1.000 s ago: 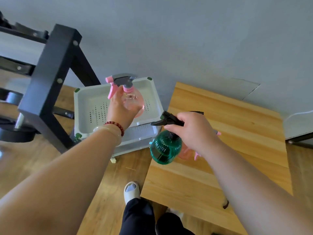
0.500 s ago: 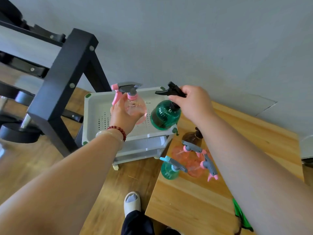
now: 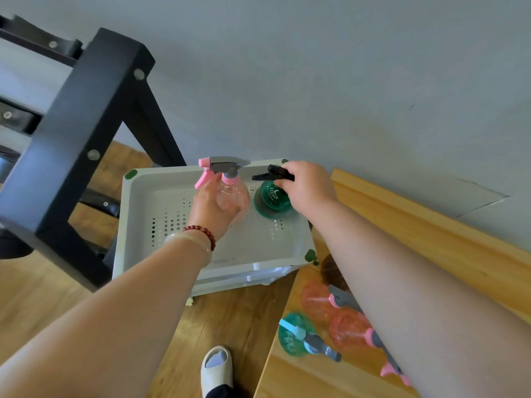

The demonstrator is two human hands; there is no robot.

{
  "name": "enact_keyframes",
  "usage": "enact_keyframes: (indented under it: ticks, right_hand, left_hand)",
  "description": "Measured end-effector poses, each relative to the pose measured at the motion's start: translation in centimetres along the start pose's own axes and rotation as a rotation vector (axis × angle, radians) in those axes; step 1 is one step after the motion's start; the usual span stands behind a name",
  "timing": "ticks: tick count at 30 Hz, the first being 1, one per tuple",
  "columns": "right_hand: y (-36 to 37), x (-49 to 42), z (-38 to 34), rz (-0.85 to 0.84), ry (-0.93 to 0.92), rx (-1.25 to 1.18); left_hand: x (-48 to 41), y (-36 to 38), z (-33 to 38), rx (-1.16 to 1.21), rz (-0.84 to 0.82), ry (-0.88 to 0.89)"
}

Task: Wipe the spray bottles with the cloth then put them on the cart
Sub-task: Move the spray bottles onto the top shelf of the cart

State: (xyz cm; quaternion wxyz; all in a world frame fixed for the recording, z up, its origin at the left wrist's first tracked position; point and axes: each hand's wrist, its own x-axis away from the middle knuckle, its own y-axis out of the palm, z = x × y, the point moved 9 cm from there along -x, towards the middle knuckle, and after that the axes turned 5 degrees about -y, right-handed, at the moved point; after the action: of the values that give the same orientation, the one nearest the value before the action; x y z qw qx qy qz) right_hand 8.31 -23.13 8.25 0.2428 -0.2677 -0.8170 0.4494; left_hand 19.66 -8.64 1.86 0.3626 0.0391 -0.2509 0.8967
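1. A black metal rack stands at the left, against the grey wall.
2. A wooden table fills the lower right.
3. The white cart sits between rack and table, its perforated top tray facing up.
4. The left hand, with a red bead bracelet on its wrist, grips the clear pink spray bottle by the body, upright over the tray.
5. The right hand grasps the black trigger head of the green spray bottle, low inside the tray just beside the pink one; whether it touches the tray floor cannot be told.
6. On the table near the cart stand a teal bottle, two pink bottles and a brown bottle, partly hidden by the right arm.
7. A white slipper rests on the floor.
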Motion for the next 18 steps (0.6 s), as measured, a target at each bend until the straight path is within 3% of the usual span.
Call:
enact_keyframes:
  ticks: [11, 18]
  right_hand:
    - [2.4, -4.2, 1.1, -0.019, -0.091, -0.052]
    - [2.4, -5.2, 0.4, -0.027, -0.140, -0.047]
  left_hand:
    - [-3.8, 2.3, -1.8, -0.131, -0.020, -0.037]
    - [-5.5, 3.0, -2.8, -0.039, -0.042, -0.059]
